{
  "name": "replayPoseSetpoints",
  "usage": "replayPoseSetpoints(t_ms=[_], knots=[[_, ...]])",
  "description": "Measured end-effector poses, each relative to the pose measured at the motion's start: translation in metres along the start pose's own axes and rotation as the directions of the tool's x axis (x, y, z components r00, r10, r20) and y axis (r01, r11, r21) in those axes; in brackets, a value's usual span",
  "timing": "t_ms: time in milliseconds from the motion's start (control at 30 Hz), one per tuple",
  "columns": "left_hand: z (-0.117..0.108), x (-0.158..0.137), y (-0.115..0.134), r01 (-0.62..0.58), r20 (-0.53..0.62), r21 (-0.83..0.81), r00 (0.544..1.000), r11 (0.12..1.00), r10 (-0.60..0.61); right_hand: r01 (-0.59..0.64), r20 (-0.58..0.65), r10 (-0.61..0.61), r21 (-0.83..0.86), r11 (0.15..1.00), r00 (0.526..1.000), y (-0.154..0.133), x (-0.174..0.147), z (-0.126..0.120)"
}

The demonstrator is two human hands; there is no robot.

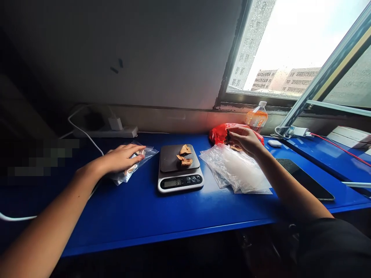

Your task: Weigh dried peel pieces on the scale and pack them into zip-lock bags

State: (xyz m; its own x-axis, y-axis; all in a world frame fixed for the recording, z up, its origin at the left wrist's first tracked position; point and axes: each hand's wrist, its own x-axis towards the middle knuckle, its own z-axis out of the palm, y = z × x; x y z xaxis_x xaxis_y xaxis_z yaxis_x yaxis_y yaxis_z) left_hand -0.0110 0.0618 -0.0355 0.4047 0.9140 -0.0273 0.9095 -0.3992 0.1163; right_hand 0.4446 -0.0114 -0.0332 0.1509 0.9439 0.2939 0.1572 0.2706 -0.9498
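A white scale (172, 164) is reading “89” on the glossy blue worktop (136, 216). The outstretched left hand (124, 156) is covering a clear-plastic bag (126, 176), the right hand (242, 138) pinching a dark piece (228, 134).

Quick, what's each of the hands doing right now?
Left hand: open, resting on a clear plastic bag.
Right hand: closed, apparently pinching a small dark piece by the red bag.

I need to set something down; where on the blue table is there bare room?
Widest: between the scale and the table's near edge. Also a thin strip behind the scale. Crowded: right of it, clear bags, red bag and right hand.
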Motion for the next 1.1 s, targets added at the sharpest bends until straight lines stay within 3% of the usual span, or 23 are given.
replayPoseSetpoints(t_ms=[133,267,433,600,667,767,967,1100], knots=[[0.001,0.000,0.000,0.021,0.049,-0.018,0.999,1.000,-0.020,0.101,0.081,-0.099,-0.016,0.995,0.992,-0.014,-0.022,0.023],[0.001,-0.002,0.001,0.024,0.069,-0.018,0.997,1.000,-0.023,0.327,0.142,-0.302,-0.210,0.922,0.943,-0.020,-0.037,0.041],[-0.001,-0.005,0.003,0.037,0.088,-0.010,0.995,0.999,-0.036,0.579,0.253,-0.521,-0.399,0.711,0.815,-0.013,-0.051,0.067],[0.000,-0.004,0.003,0.033,0.089,0.001,0.995,0.999,-0.033,0.761,0.407,-0.645,-0.405,0.507,0.646,-0.002,-0.059,0.084],[0.000,-0.003,0.002,0.042,0.089,0.003,0.995,0.999,-0.042,0.788,0.421,-0.672,-0.416,0.453,0.609,0.002,-0.056,0.087],[0.001,-0.002,0.000,0.047,0.086,0.005,0.995,0.999,-0.047,0.771,0.383,-0.684,-0.456,0.444,0.621,0.009,-0.049,0.090],[0.000,-0.002,0.000,0.020,0.072,-0.011,0.997,1.000,-0.020,0.677,0.453,-0.504,-0.473,0.564,0.736,0.001,-0.046,0.092],[-0.004,-0.006,0.003,0.017,0.093,-0.020,0.996,1.000,-0.015,0.559,0.252,-0.522,-0.578,0.594,0.815,-0.018,-0.050,0.073]])
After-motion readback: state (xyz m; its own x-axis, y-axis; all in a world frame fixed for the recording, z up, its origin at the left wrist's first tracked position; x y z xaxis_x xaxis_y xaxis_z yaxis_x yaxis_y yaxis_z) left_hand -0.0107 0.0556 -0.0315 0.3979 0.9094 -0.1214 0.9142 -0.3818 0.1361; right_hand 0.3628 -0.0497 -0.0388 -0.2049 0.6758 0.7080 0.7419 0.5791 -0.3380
